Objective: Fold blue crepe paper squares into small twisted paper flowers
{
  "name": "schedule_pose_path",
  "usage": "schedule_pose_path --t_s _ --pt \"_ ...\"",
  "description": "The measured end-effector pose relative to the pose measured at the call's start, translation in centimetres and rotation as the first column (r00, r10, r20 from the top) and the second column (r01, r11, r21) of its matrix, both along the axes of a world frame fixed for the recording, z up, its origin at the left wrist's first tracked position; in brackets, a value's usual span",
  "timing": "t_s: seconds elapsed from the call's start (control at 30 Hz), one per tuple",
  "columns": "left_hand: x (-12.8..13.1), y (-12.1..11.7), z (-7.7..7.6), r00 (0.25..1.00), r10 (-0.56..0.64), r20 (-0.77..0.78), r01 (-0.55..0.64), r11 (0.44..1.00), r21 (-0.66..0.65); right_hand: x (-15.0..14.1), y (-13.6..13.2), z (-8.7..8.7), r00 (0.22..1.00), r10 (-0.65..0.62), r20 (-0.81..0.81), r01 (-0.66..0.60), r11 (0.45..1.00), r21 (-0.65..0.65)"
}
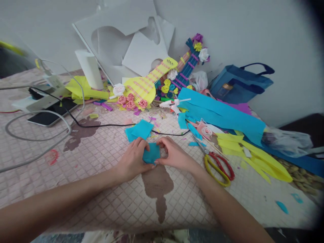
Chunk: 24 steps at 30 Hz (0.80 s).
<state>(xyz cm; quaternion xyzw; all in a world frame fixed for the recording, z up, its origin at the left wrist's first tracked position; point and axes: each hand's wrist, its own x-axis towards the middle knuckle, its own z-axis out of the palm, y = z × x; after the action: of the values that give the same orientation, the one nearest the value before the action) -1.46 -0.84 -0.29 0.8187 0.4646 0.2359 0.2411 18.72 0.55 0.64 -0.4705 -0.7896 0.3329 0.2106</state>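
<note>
A small square of blue crepe paper (151, 152) is held between my two hands, just above the quilted table cover. My left hand (134, 156) pinches its left side and lower edge. On the right side, my right hand (173, 153) grips the same piece between thumb and fingers, and the thumbs almost meet at the bottom corner. More blue paper squares (140, 130) lie just beyond my left hand. Scissors (217, 165) with one red and one yellow handle rest to the right of my right hand.
A black cord (108, 125) crosses behind my hands. A white glue gun (170, 104) stands beyond, near a yellow paper guitar (141, 87) with flowers. Long blue crepe paper (222, 116) and yellow strips (260, 158) lie right. A phone (52, 114) and power strip (37, 100) are left.
</note>
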Motion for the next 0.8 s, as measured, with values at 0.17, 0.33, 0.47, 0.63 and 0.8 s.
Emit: schedule_pose_path --t_s 0.17,0.33,0.47,0.63,0.8 --pt "-0.1 0.0 0.0 1.0 -0.008 -0.011 0.008 1.0 -0.002 0.3 -0.1 -0.2 1.0 0.002 0.002 -0.002 1.0 0.016" --pt "-0.3 -0.1 0.0 1.0 -0.019 -0.009 0.019 1.0 0.012 0.2 0.5 -0.4 0.991 -0.063 -0.121 0.065 0.998 0.019" --pt "-0.3 -0.1 -0.1 0.999 -0.033 -0.008 0.034 0.999 0.032 -0.9 1.6 -1.0 0.986 -0.112 -0.121 0.132 0.976 0.171" --pt "-0.3 -0.2 -0.1 0.999 -0.038 -0.009 0.038 0.999 0.022 -2.5 3.1 -1.7 0.983 -0.181 -0.008 0.178 0.955 0.238" --pt "-0.3 -0.2 -0.3 1.0 -0.03 0.004 0.03 0.998 0.054 -3.2 3.9 -1.3 0.986 -0.169 -0.011 0.165 0.941 0.297"
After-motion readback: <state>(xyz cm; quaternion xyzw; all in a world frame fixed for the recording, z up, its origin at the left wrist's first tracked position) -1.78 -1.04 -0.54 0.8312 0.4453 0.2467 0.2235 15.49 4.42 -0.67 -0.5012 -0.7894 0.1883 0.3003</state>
